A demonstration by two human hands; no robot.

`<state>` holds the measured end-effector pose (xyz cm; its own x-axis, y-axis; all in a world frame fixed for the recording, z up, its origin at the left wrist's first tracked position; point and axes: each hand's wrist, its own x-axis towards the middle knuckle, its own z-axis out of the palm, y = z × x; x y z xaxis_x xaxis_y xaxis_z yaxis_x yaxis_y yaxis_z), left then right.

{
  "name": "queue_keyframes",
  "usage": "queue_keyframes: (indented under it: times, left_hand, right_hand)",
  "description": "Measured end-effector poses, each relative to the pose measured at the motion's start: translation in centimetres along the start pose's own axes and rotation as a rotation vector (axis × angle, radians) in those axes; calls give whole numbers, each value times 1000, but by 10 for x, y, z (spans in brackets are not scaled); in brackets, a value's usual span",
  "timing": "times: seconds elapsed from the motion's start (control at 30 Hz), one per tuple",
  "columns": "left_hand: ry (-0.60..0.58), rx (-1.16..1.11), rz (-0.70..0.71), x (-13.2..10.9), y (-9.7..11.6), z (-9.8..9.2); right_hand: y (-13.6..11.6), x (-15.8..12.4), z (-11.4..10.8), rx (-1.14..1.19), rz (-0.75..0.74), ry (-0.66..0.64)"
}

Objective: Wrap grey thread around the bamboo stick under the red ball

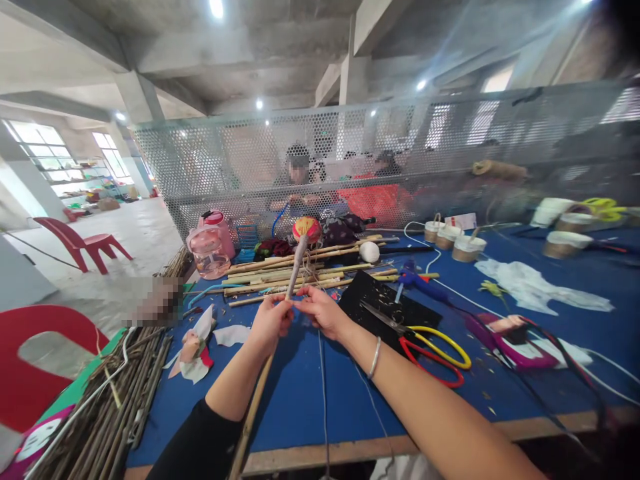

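My left hand (pixel 271 322) is closed round a long thin wooden stick (pixel 259 393), which slants away from me over the table. Above my fingers the stick's upper part has a grey wrapping (pixel 298 267). At its far end is a red and yellow ball-shaped head (pixel 307 229). My right hand (pixel 320 310), with a bangle on the wrist, pinches close beside the stick at the lower end of the wrapping. From under that hand a thin grey string (pixel 323 387) runs down past the table's near edge; the fingertips partly hide what they grip.
Scissors (pixel 425 343) with red and yellow handles lie right on black cloth (pixel 367 303). Behind are bamboo sticks (pixel 270 270), a white ball (pixel 369 252) and a pink jug (pixel 210 250). A glue gun (pixel 430 285), small pots (pixel 469 248) and a mesh screen (pixel 240 160) stand beyond; people sit behind it.
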<state>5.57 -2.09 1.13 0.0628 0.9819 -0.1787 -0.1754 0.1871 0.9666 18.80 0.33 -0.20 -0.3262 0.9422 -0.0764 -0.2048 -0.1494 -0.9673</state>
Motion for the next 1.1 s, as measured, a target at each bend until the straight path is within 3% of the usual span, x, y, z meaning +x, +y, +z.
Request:
queue_keyframes:
  times: [0.13, 0.33, 0.5, 0.7, 0.77, 0.93, 1.0, 1.1]
  left_hand:
    - [-56, -129, 12, -3, 3, 3]
    - [-82, -175, 39, -3, -2, 6]
    - [-135, -167, 107, -2, -5, 7]
    - [-173, 27, 168, -5, -12, 11]
    - [-125, 99, 172, -5, -16, 12]
    - [147, 266, 241, -1, -19, 9]
    - [127, 258, 208, -1, -16, 8]
    - [-7, 186, 158, -4, -14, 9]
  right_hand:
    - [-4, 1, -6, -12, -79, -51]
    - [-11, 1, -8, -218, -224, -3]
    - [-8, 3, -13, -134, -165, -8]
    - [-7, 3, -17, -35, -47, -188]
    - [-7, 2, -15, -31, -63, -150]
    - [-9, 0, -8, -84, -115, -8]
    - [-10, 0, -8, -57, -93, -40]
    - [-9, 1, -12, 26, -54, -138]
